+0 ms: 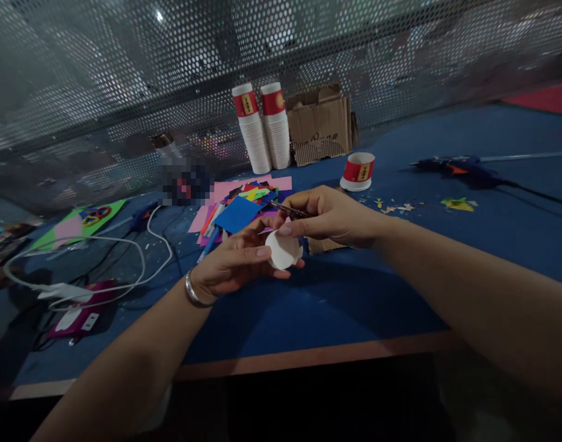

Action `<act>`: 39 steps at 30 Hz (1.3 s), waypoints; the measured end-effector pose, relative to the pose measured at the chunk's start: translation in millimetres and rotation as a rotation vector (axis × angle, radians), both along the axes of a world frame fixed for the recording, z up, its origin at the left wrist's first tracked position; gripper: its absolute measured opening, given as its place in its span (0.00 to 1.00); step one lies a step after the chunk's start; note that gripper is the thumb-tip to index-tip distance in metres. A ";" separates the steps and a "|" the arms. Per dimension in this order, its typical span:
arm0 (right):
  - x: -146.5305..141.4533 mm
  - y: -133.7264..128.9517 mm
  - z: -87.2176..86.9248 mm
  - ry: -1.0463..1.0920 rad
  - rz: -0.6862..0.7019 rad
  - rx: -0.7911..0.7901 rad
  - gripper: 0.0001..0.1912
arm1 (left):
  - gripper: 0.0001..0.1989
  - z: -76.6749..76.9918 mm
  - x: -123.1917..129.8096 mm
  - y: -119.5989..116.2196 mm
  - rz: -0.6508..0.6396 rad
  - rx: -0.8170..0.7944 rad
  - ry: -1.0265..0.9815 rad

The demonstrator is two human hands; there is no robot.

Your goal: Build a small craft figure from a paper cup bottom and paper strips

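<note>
White paper disc (282, 250) is held up between both hands, above the tabletop (336, 316) and near its front edge. Left hand (232, 264): thumb on the face of the disc, other fingers behind it, pinching it, presumably so the thin piece stays flat and its rim is exposed. Right hand (338, 215): fingers curled around a dark metal tool (294, 211), thumb tip at the disc's upper edge; this grip likely steadies the piece while keeping the tool ready. The tool is largely covered and dim; probably scissors, not certain. Blue sheet (237, 214) lies on the pile of coloured paper just beyond the left hand, seemingly for easy reach. Cup stacks stand upright beside the cardboard box (320, 127) at the back, probably nested to save room. Glue gun (460, 169) lies on the right, its cord leading off sideways, away from the hands. Count: one disc, one held tool, two cup stacks (256, 144) (277, 140), one separate cup (358, 172), one cardboard box, one purple power strip (81, 310), one bracelet (196, 290) on the left wrist. Paper scraps (400, 207): several, too small to count reliably.
</note>
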State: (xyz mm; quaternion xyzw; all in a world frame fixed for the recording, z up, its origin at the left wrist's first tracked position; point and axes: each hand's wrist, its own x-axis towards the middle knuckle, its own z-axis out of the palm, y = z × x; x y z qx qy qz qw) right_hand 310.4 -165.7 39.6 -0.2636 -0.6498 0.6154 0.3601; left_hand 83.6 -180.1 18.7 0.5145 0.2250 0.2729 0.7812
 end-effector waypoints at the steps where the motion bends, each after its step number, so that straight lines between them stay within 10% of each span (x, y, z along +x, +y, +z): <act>1: 0.3 0.3 0.0 0.015 -0.034 0.035 0.21 | 0.25 0.6 0.1 0.5 0.045 0.061 0.015; 15: -1.2 -0.7 -1.8 -0.391 -0.232 0.488 0.27 | 0.29 -12.5 -4.9 26.1 0.633 0.884 0.143; 39: -1.6 -2.7 -2.8 -0.675 -0.308 0.575 0.21 | 0.29 -16.5 -9.6 29.1 0.631 0.990 0.297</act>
